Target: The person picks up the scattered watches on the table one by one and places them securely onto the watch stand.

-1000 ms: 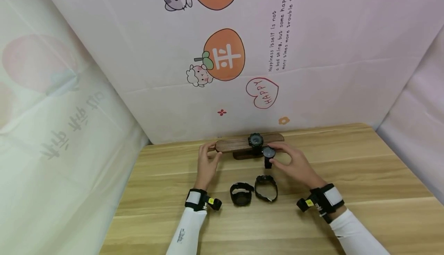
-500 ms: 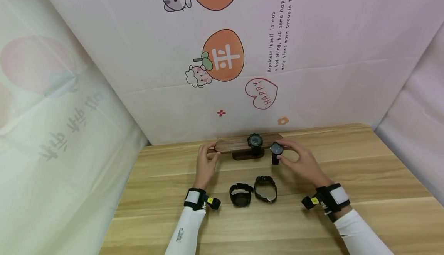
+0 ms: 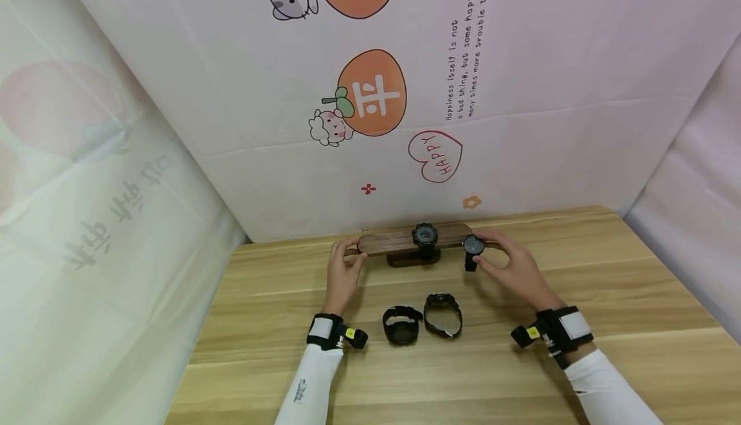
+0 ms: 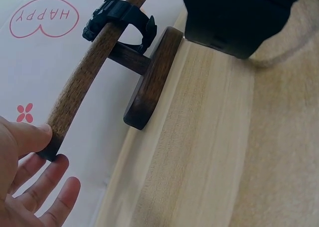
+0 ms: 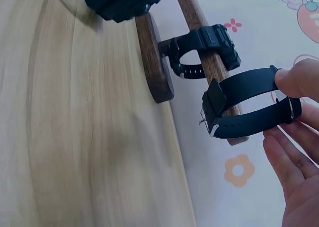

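Note:
A dark wooden watch stand [image 3: 388,243] with a crossbar stands at the table's back. My left hand [image 3: 343,277] pinches the crossbar's left end; in the left wrist view, the thumb is on top and fingers are below. A chunky black watch [image 3: 425,235] hangs round the crossbar near its middle. My right hand [image 3: 512,267] pinches a second black watch [image 3: 473,245] by its round case, at the crossbar's right end. In the right wrist view, this watch's buckled strap [image 5: 249,90] forms a loop and overlaps the bar end.
Two more black watches, one on the left [image 3: 401,325] and one on the right [image 3: 443,316], lie on the wooden table [image 3: 278,296] between the forearms. A printed white cloth [image 3: 289,187] rises right behind the stand.
The right hand has moved to the right with its watch, from beside the hanging watch to the crossbar's right end. The left hand keeps its hold on the stand.

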`<action>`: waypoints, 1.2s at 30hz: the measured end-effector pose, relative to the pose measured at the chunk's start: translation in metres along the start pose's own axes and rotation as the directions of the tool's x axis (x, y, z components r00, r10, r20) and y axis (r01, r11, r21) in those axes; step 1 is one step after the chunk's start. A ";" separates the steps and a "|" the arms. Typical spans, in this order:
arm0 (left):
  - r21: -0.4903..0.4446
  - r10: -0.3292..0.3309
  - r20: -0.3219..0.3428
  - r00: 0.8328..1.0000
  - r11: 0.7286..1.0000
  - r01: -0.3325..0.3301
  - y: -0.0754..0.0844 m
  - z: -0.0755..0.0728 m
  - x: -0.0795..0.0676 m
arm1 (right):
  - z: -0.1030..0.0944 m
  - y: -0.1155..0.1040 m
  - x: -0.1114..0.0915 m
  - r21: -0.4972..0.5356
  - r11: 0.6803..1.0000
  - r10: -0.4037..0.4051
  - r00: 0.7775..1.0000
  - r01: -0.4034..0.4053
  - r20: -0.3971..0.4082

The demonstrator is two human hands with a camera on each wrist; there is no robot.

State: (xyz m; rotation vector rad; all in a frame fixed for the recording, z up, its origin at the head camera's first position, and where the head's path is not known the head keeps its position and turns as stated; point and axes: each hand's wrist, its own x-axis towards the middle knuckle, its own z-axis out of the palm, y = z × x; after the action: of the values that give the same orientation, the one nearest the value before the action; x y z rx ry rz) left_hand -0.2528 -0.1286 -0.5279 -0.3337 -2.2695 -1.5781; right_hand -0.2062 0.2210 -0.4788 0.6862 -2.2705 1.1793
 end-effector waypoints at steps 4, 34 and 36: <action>-0.014 0.010 -0.007 1.000 1.000 -0.010 0.000 0.001 0.001 | 0.002 0.025 -0.004 -0.014 1.000 0.013 1.000 -0.013 -0.004; 0.028 0.005 0.010 1.000 1.000 -0.005 -0.012 -0.001 0.004 | -0.004 0.026 0.007 0.023 0.999 0.041 0.999 -0.040 -0.019; 0.022 0.016 0.005 1.000 1.000 -0.017 -0.012 -0.001 0.004 | -0.004 0.027 0.007 0.029 0.998 0.049 0.999 -0.048 -0.022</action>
State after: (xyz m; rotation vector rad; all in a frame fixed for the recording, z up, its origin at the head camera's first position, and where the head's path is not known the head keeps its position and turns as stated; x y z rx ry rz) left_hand -0.2610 -0.1334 -0.5365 -0.3502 -2.2801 -1.5452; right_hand -0.2281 0.2360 -0.4885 0.6283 -2.2671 1.2380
